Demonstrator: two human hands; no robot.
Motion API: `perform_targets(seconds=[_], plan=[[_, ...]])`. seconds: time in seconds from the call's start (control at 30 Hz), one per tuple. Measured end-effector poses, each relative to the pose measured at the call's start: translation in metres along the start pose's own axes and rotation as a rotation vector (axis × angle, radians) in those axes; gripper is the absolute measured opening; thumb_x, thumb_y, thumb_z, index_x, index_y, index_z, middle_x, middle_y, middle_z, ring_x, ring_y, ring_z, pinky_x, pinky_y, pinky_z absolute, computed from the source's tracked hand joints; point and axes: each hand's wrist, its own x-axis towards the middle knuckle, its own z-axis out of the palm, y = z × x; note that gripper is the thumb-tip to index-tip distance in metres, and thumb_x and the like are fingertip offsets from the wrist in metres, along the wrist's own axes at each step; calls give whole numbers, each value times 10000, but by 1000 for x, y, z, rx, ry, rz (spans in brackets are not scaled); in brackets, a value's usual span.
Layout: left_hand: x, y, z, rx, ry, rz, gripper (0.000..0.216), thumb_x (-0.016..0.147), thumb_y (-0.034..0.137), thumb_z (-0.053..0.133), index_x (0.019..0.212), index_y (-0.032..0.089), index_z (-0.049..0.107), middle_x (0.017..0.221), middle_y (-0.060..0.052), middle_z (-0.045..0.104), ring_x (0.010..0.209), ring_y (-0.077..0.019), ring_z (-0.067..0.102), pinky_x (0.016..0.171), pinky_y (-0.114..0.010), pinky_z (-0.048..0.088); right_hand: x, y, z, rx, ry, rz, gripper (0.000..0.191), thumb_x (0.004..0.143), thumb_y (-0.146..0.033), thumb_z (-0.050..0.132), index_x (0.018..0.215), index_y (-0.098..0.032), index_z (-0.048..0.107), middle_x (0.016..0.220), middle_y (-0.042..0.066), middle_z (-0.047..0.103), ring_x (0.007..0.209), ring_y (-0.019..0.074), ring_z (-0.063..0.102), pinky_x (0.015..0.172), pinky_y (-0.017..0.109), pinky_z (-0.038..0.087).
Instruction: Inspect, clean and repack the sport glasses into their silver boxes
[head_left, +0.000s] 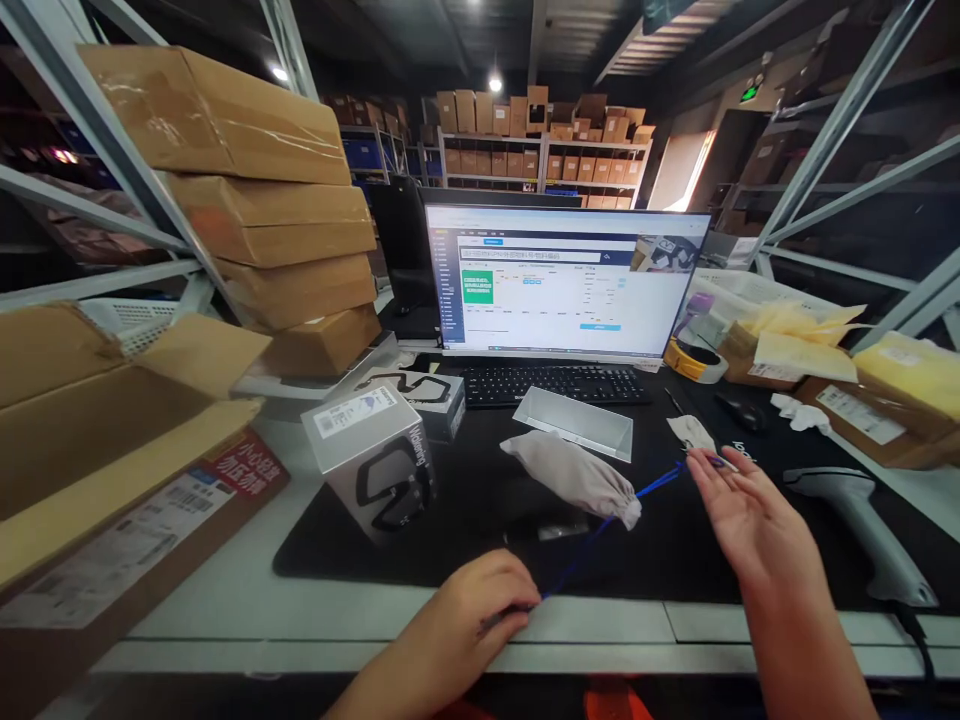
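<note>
A light grey drawstring pouch (570, 472) lies on the black desk mat, its gathered mouth towards me. Two blue drawstrings (660, 481) run out from that mouth, stretched to either side. My left hand (491, 605) is closed on one string near the mat's front edge; something dark shows between its fingers, too hidden to name. My right hand (754, 510), palm partly up, holds the other string at its fingertips. Left of the pouch stands a grey printed box (367, 460), with a second grey box (435, 400) behind it. An open, shallow grey box tray (574, 422) rests behind the pouch.
An open cardboard carton (135, 480) and stacked boxes (292, 220) stand at left. A monitor (562, 285) and keyboard (551, 385) are behind. At right are a barcode scanner (862, 530), a mouse (741, 410), a tape roll (694, 360) and wrapped parcels (911, 385).
</note>
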Motion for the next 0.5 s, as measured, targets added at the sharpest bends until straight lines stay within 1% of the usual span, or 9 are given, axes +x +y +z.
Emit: perform_targets(seconds=[0.07, 0.1, 0.17, 0.23, 0.27, 0.33, 0.4, 0.43, 0.5], plan=[[8, 5, 8, 4, -114, 14, 198, 892, 56, 634, 1002, 203, 710, 1007, -42, 707, 930, -148, 671, 842, -223, 538, -7, 0, 31, -190, -134, -198, 434, 735, -285, 741, 1132, -223, 575, 1116, 76, 689, 1138, 215, 681, 1078, 408, 514], [11, 8, 13, 4, -171, 39, 185, 908, 73, 622, 1001, 203, 715, 996, -42, 714, 926, -152, 672, 845, -228, 538, -12, 1, 50, -344, -221, -286, 471, 786, -330, 725, 1209, -242, 541, 1193, 83, 663, 1175, 222, 660, 1099, 441, 489], [16, 11, 24, -8, -263, 108, 170, 933, 103, 602, 1004, 200, 722, 982, -43, 729, 923, -158, 680, 847, -232, 541, -23, 5, 91, -743, -456, -415, 575, 859, -397, 682, 1369, -258, 455, 1344, 121, 590, 1245, 251, 608, 1104, 484, 466], [20, 13, 35, -15, -302, 188, 160, 938, 112, 596, 999, 188, 723, 978, -51, 738, 918, -161, 688, 835, -225, 545, -36, 13, 130, -1171, -718, -474, 711, 876, -433, 679, 1483, -228, 370, 1413, 169, 548, 1273, 291, 578, 1094, 501, 459], [21, 13, 41, -4, -313, 223, 160, 933, 105, 596, 997, 180, 722, 978, -56, 739, 914, -162, 690, 828, -222, 546, -42, 19, 147, -1367, -849, -481, 800, 859, -441, 708, 1517, -182, 335, 1411, 201, 547, 1275, 316, 570, 1080, 500, 465], [23, 12, 48, 54, -309, 276, 168, 914, 78, 594, 990, 167, 715, 975, -61, 736, 901, -166, 686, 804, -219, 544, -50, 33, 173, -1662, -1041, -489, 982, 756, -391, 829, 1529, -69, 316, 1341, 267, 583, 1226, 373, 588, 1024, 503, 493], [22, 11, 48, 126, -268, 311, 167, 905, 71, 592, 979, 167, 707, 971, -56, 732, 877, -167, 677, 784, -225, 541, -52, 43, 185, -1786, -1120, -504, 1018, 651, -247, 899, 1493, -22, 373, 1267, 289, 618, 1155, 410, 615, 954, 514, 518], [19, 10, 46, 147, -229, 325, 163, 909, 74, 585, 967, 171, 703, 964, -51, 731, 855, -163, 672, 765, -227, 539, -51, 45, 186, -1794, -1128, -514, 965, 643, -181, 883, 1472, -32, 412, 1247, 279, 631, 1127, 412, 626, 925, 514, 527], [13, 7, 38, 148, -112, 332, 163, 935, 89, 556, 962, 175, 692, 950, -45, 730, 815, -153, 659, 731, -228, 534, -46, 41, 181, -1780, -1116, -535, 797, 712, -133, 780, 1442, -91, 465, 1256, 231, 642, 1114, 383, 637, 900, 493, 534]])
